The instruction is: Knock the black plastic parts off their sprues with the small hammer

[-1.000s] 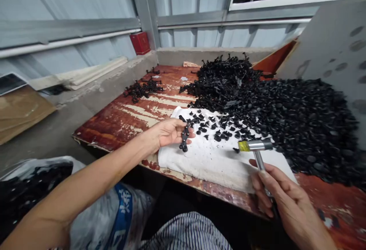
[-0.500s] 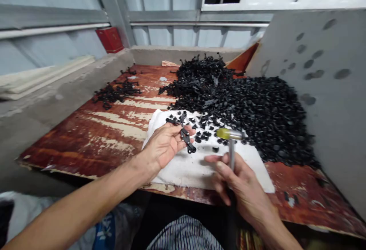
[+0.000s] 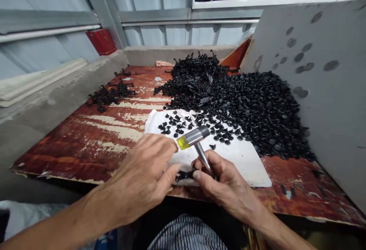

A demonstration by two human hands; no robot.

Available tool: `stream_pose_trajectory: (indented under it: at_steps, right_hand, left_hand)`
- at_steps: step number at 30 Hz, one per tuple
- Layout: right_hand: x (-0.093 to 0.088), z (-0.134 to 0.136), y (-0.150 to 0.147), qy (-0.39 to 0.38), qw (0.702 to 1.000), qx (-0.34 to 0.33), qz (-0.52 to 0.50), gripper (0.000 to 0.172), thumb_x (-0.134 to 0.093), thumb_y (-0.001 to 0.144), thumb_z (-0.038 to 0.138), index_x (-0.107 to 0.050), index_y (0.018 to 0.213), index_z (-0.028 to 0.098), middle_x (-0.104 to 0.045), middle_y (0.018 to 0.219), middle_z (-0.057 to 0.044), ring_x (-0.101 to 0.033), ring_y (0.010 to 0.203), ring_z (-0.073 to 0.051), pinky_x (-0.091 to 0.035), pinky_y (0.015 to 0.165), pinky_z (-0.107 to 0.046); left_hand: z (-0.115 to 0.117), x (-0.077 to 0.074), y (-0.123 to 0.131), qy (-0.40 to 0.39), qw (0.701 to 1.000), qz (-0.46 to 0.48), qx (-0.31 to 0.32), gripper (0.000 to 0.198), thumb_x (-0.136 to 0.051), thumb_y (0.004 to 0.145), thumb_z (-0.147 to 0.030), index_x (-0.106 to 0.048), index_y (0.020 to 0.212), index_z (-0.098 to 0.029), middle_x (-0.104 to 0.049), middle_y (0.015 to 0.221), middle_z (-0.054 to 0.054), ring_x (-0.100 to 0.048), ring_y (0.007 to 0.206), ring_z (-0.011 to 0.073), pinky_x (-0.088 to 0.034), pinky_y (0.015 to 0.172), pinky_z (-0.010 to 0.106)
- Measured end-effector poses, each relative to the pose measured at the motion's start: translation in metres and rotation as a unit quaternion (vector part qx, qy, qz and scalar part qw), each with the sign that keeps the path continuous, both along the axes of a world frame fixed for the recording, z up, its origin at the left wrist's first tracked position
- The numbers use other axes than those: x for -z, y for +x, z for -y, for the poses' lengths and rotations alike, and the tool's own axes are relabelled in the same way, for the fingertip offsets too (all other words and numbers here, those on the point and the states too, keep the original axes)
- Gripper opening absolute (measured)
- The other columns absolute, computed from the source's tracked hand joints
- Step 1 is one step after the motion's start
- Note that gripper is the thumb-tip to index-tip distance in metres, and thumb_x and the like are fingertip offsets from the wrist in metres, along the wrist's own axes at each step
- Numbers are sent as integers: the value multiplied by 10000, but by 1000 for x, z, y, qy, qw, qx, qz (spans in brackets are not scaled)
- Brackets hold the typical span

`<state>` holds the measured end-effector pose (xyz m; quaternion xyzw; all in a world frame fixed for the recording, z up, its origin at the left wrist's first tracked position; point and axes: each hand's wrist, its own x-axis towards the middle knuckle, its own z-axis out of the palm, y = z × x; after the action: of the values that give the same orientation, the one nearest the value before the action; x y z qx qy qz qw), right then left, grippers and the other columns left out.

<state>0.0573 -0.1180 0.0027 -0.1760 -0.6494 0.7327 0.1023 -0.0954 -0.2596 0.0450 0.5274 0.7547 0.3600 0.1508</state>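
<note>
**Left hand (image 3: 140,177) brought in to meet the right hand (image 3: 225,185) at the towel's near edge**

The black plastic strip (image 3: 185,175) had left the open left palm and lay between the hands, one end under the half-curled left fingers. The right fingers were shut round a small hammer (image 3: 203,158), its yellow-tipped head raised over the white towel (image 3: 237,162) – loose black plastic pieces (image 3: 183,124) dotted the cloth, with a large black heap (image 3: 257,109) beyond it on the red-stained board (image 3: 71,154).
</note>
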Motion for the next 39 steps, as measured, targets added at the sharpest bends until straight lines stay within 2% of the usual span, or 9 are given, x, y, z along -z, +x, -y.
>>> stream_pose_trajectory:
  at_steps: [2,4,8,13,17,20,26,32,39]
  right_hand:
    - [-3,4,-8,-1,1000,-3,-14,234,-623,843,391,-478,781,217,-411,558,96,-320,442,-57,-254,388,-177]
    - [-3,4,-16,4,1000,18,-17,255,-629,839,407,-478,756,218,-468,525,88,-373,432,-65,-291,402,-184]
    - [1,-2,-31,29,997,77,-10,256,-628,837,400,-517,716,204,-569,508,54,-440,429,-74,-340,442,-198]
    - [4,-5,-44,58,996,65,9,229,-598,848,348,-539,687,195,-533,472,66,-411,403,-67,-305,426,-196]
    - [8,-4,-55,52,998,42,-3,195,-591,828,337,-588,706,185,-525,492,62,-469,431,-84,-361,463,-209]
    - [8,-7,-59,52,998,30,-4,178,-581,837,335,-609,750,182,-544,495,59,-431,401,-71,-333,428,-196]
    - [8,-18,-39,16,995,88,44,270,-612,842,457,-616,907,195,-579,527,43,-366,378,-69,-277,342,-169]
    - [20,-14,-12,-88,988,116,58,389,-694,746,544,-601,900,200,-569,542,51,-355,360,-58,-271,309,-160]
    - [20,-16,-12,-113,986,108,52,400,-704,742,537,-593,914,194,-535,476,69,-347,356,-50,-277,309,-144]
  left_hand:
    - [-5,3,-1,-58,995,15,79,116,-608,845,-337,-660,806,-240,-673,853,65,-576,860,234,-420,854,333]
    - [-10,8,-1,-123,984,84,101,200,-508,909,-364,-635,823,-237,-647,773,31,-575,741,188,-436,732,285]
    - [-16,19,-1,-154,954,240,87,244,-465,920,-411,-592,863,-211,-652,789,20,-592,714,159,-450,661,252]
    - [-23,29,-4,-150,910,384,33,294,-548,830,-487,-512,830,-196,-631,679,22,-588,556,150,-466,541,260]
    - [-23,30,-9,-132,919,371,8,276,-623,787,-444,-495,822,-202,-635,666,13,-587,571,139,-455,510,223]
    - [-24,27,-17,-154,916,371,5,234,-623,789,-395,-557,765,-171,-622,630,11,-552,482,101,-434,463,196]
    - [-37,36,-46,-84,910,395,-93,255,-632,787,-348,-536,643,-161,-619,583,14,-424,342,46,-261,296,148]
    - [-45,49,-54,-79,881,459,-83,322,-717,743,-385,-533,617,-153,-634,572,31,-434,336,43,-233,280,140]
    - [-48,43,-51,-86,890,440,-86,313,-699,745,-378,-551,597,-145,-642,562,46,-431,326,47,-241,275,144]
